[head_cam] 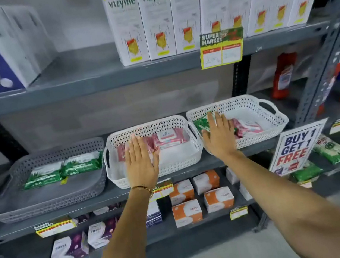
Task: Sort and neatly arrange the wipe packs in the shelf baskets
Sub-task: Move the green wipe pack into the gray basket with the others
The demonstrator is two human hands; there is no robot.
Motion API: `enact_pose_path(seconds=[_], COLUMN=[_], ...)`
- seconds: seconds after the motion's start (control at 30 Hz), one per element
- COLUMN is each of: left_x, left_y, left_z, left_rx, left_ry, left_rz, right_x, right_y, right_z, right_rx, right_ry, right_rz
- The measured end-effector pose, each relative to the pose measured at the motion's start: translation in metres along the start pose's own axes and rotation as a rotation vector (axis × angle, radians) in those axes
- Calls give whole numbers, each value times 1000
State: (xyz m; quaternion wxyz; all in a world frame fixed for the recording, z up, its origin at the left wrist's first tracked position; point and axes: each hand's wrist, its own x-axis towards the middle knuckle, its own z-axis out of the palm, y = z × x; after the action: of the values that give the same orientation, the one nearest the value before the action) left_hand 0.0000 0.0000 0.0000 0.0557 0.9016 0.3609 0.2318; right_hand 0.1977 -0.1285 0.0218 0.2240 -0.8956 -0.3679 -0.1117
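Observation:
Three baskets stand on the middle shelf. The grey basket [48, 201] on the left holds two green wipe packs [63, 170] side by side. The middle white basket [149, 130] holds pink wipe packs [169, 138]; my left hand [139, 158] lies flat, fingers straight, on the pink packs at its left side. The right white basket [250, 102] holds a green wipe pack [202, 122] at its left end and a pink pack [247, 128] beside it. My right hand [218, 135] rests flat over the green pack, partly hiding it.
Tall white boxes [157, 16] line the shelf above, with a price tag [220, 48] on its edge. A "Buy 1 Get 1 Free" sign [294, 148] stands right of the baskets. Orange and purple boxes fill the lower shelf. Red bottles [282, 74] stand at the right.

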Motion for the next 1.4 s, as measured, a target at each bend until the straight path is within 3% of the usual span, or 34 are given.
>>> enact_pose_path(seconds=[0.33, 0.57, 0.83, 1.17, 1.27, 1.4], left_x=[-9, -7, -9, -20, -26, -35], left_y=[-28, -29, -33, -81, -105, -148], left_z=[51, 56, 56, 32, 20, 5], left_rx=[50, 62, 56, 113, 108, 105], left_ry=[-60, -77, -103, -85, -76, -70], left_rz=[-65, -85, -69, -50, -70, -120], right_x=[46, 56, 57, 49, 46, 39], right_y=[31, 38, 37, -4, -43, -108], right_z=[34, 49, 61, 51, 53, 66], right_rx=[-148, -185, -191, -81, -21, 114], right_ry=[-275, -299, -184, 187, 211, 127], right_rz=[142, 147, 164, 164, 102, -53])
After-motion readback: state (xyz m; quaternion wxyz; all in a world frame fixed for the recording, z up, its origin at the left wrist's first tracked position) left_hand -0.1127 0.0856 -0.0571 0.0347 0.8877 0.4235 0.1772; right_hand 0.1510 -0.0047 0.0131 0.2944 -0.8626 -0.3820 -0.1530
